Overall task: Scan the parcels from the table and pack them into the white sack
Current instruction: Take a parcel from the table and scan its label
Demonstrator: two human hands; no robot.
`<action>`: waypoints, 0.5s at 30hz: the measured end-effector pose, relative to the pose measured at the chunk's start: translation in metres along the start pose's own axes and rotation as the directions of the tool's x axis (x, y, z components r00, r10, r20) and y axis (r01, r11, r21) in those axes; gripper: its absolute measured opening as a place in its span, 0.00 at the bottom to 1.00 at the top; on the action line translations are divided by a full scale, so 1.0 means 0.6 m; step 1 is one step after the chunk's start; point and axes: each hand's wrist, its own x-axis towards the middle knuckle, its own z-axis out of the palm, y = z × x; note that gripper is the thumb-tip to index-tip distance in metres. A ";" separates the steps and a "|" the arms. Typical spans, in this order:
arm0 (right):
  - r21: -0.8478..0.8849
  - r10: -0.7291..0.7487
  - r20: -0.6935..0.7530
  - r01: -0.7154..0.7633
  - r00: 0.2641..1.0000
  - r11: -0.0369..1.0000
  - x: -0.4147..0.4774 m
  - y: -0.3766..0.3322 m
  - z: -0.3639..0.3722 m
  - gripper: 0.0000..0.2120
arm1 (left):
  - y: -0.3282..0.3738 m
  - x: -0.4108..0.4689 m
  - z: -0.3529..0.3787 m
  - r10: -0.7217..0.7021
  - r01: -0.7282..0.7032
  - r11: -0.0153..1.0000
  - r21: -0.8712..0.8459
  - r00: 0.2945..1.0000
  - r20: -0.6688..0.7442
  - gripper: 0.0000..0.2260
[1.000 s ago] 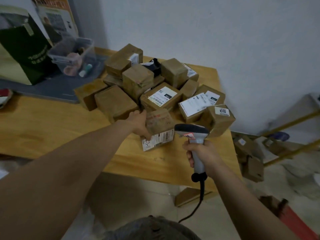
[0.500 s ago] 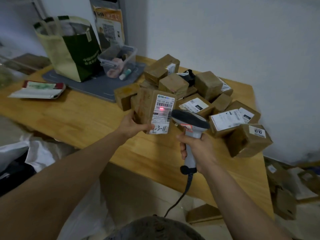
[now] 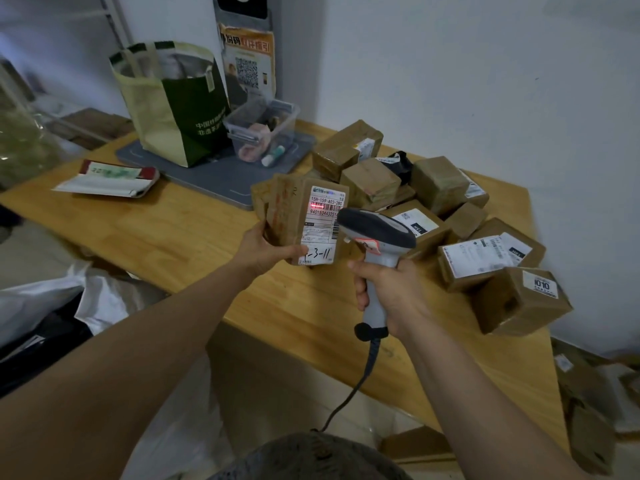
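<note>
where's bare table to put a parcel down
The table is bare between the flat mailer, the grey mat and its near edge, and along that edge before the parcel pile, which crowds the right rear.

Left grip point(image 3: 263, 251) and right grip point(image 3: 391, 296), held forward, both curl closed.

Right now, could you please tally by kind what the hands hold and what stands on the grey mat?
parcel, in left hand: 1
scanner, in right hand: 1
bag, on mat: 1
bin, on mat: 1
Total: 4
</note>
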 end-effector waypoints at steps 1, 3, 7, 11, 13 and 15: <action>-0.003 -0.003 0.000 0.003 1.000 1.000 0.001 -0.001 0.001 0.08 | 0.000 0.000 -0.001 -0.001 0.001 1.000 0.002 1.000 -0.003 0.33; -0.008 -0.009 0.002 0.009 1.000 1.000 0.003 -0.002 0.004 0.09 | -0.001 0.000 -0.004 -0.004 0.005 1.000 0.018 1.000 -0.016 0.32; -0.023 -0.009 0.001 0.009 1.000 1.000 0.006 -0.004 0.009 0.09 | -0.003 0.003 -0.008 -0.010 0.011 1.000 0.030 1.000 -0.026 0.32; -0.025 -0.008 0.020 0.008 1.000 1.000 0.008 -0.008 0.018 0.08 | -0.005 0.001 -0.014 -0.011 0.012 0.999 0.031 0.999 -0.046 0.32; -0.013 -0.015 0.043 0.016 0.999 1.000 0.010 -0.009 0.024 0.06 | -0.006 -0.004 -0.021 -0.011 0.012 1.000 0.018 0.998 -0.064 0.31; -0.002 -0.024 0.075 0.024 0.997 1.000 0.013 -0.010 0.038 0.07 | -0.011 -0.013 -0.037 -0.009 0.006 1.000 -0.022 0.992 -0.127 0.32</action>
